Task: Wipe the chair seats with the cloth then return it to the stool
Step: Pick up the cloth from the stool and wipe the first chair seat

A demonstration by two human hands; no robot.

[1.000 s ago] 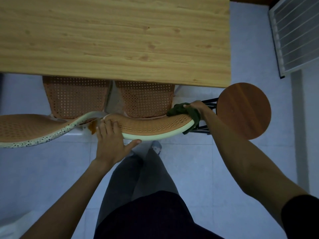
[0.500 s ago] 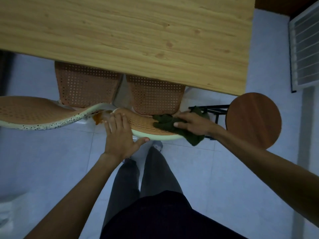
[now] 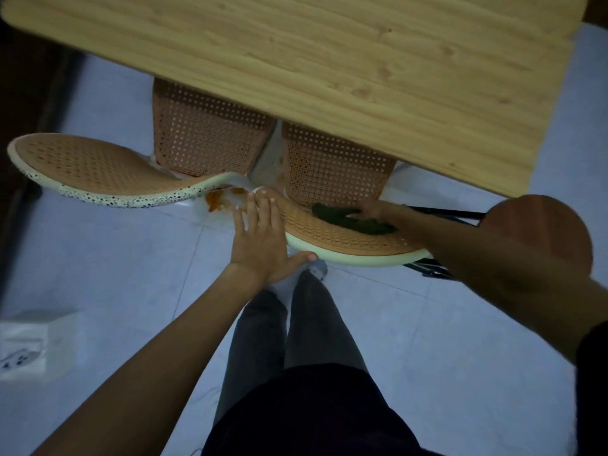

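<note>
The right hand (image 3: 378, 210) presses its fingers (image 3: 365, 212) down around the dark green crumpled cloth (image 3: 353, 220), pinning it on the curved orange perforated chair back with a pale rim (image 3: 345, 238). The left hand (image 3: 263, 238) lies flat and released on the same back, steadying it. The cloth looks soft, light and limp, so it is best gathered in a bunch. The perforated plastic seems stiff and may snag. The round brown wooden stool (image 3: 543, 232) stands just right of the chair, beside the light wooden bench (image 3: 329, 54), on pale floor tiles (image 3: 115, 258).
</note>
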